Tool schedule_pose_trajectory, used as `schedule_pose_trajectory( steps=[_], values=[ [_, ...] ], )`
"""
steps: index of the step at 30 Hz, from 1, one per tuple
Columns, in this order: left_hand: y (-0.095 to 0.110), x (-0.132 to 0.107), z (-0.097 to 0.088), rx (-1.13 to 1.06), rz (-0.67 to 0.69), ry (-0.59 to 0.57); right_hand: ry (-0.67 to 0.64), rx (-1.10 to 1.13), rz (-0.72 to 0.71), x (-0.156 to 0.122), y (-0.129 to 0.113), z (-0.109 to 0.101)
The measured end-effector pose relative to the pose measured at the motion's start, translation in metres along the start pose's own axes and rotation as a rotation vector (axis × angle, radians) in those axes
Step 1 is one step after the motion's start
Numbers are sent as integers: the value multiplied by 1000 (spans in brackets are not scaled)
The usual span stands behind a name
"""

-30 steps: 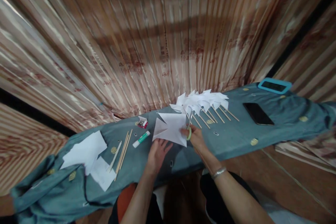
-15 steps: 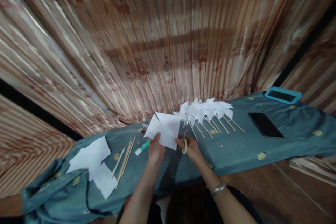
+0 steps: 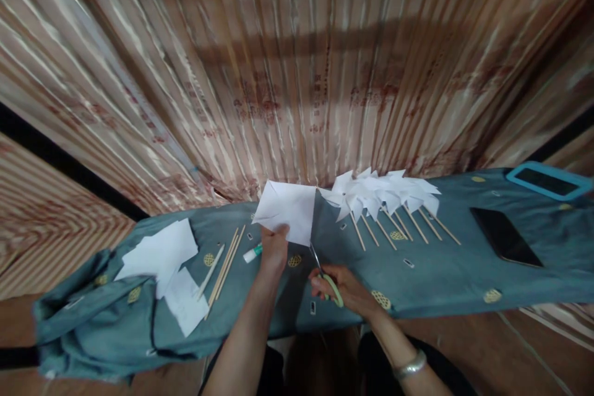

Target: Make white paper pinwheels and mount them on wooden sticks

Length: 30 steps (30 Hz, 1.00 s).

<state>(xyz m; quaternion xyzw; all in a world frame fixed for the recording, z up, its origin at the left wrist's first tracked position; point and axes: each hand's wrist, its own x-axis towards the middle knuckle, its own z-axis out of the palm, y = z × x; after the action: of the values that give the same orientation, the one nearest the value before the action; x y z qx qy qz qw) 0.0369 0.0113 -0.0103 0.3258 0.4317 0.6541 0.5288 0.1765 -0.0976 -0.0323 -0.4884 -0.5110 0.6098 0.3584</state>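
My left hand [image 3: 275,249] pinches the near edge of a square sheet of white paper [image 3: 292,207], held up above the table. A slit shows near the sheet's left side. In my right hand [image 3: 341,288] is a pair of scissors [image 3: 333,289] with light green handles, its fingers closed around them. The scissors' blades point up and left, their tip at the paper's lower right corner; whether they are parted is too small to tell. Beneath the paper, beside my left hand, lies a glue stick [image 3: 253,253] with a green label, partly hidden.
Several white paper pinwheels [image 3: 385,192] on sticks lie in a row at the back right. Loose wooden sticks [image 3: 226,272], a white pencil-like stick [image 3: 211,272] and paper sheets [image 3: 162,250] are at left. A dark phone [image 3: 505,236] and a blue-framed device [image 3: 549,180] lie far right on the green cloth [image 3: 431,278].
My right hand has moved down, away from the paper's right edge, and the scissors now point up at its lower corner. The paper has turned in my left hand. The view has shifted.
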Motion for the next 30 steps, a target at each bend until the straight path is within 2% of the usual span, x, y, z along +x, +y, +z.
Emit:
schedule_pose_trajectory(
  steps=[5, 10, 20, 30],
  values=[
    [-3, 0, -3, 102, 41, -22, -7, -11, 64, 4, 2, 4],
    [-2, -4, -1, 231, 80, -55, 10, -18, 71, 3, 0, 4],
    [2, -12, 4, 226, 12, -21, 27, 28, 89, -2, -2, 1],
    [-1, -11, 2, 257, 67, -54, 6, 67, 112, -5, -7, 0]
  ],
)
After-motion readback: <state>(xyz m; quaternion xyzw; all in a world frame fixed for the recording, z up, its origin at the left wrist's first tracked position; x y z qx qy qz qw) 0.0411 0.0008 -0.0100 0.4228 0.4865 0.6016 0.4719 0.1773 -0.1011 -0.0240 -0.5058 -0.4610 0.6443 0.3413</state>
